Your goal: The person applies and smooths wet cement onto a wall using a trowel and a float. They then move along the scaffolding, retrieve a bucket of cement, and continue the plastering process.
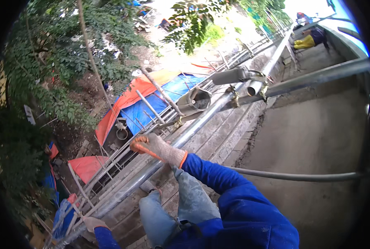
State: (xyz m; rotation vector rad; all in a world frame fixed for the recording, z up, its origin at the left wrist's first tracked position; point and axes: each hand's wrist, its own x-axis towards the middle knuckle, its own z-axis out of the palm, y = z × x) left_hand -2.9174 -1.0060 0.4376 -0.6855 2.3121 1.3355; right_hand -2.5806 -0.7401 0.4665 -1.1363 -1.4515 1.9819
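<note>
My right hand (156, 148), in a pale knit glove with orange on the fingers, is raised above the long metal scaffold pipe (140, 177). Its fingers are curled closed; whatever they may hold is hidden. At the lower left, my left hand (94, 224), also gloved, is beside the lower end of the pipe; its fingers are too small and partly hidden to read. Farther up the pipe, brass-coloured clamps (234, 96) join it to a crossing tube (317, 79). A grey bucket (194, 101) with residue inside sits just beyond the pipe.
My legs stand on narrow ledges (212, 145) beside a grey concrete surface (305, 124). A curved tube (297, 176) crosses it. Below, at left, lie orange (139, 89) and blue tarps (145, 108), poles and trees (56, 62). A person in yellow trousers (304, 42) is at the far right.
</note>
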